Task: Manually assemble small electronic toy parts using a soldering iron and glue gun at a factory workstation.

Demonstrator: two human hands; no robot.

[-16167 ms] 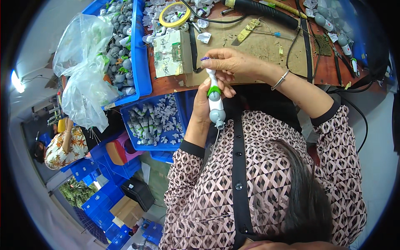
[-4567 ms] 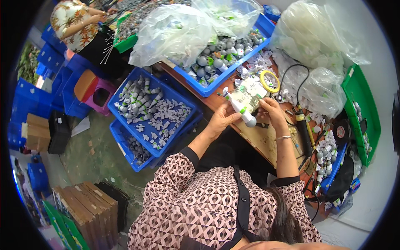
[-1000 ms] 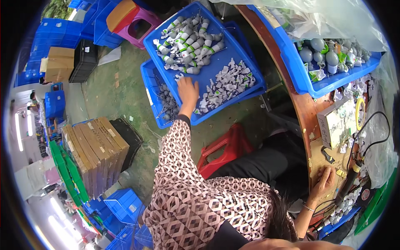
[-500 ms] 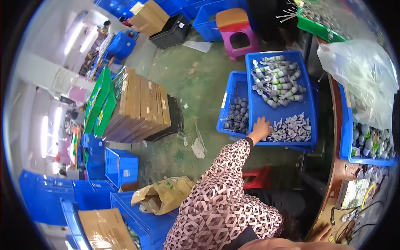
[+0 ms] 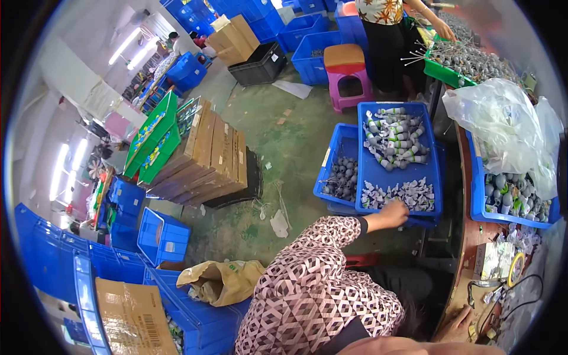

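My left hand (image 5: 390, 214), in a patterned sleeve, is at the near edge of a blue tray (image 5: 378, 171). Its fingers are curled closed; whatever they may hold is hidden. Just beyond it lies a heap of small white-and-grey pieces (image 5: 408, 194). Farther up the same tray are grey bulb-shaped parts with white ends and green bands (image 5: 397, 139). At the lower right, my right hand (image 5: 457, 324) rests on the brown workbench (image 5: 464, 269), fingers partly seen and stretched out, next to a dark cable.
Beside the tray stands a lower blue bin of grey round parts (image 5: 341, 177). A blue bin (image 5: 515, 223) with a clear plastic bag (image 5: 494, 112) sits on the bench. Boxes (image 5: 207, 157) are stacked left. Another person's hand (image 5: 444, 28) is over a green tray (image 5: 441, 72).
My left hand has moved right and nearer, off the tray's inside to its near edge, and its fingers have curled. The view has shifted, showing more of another person at the back.
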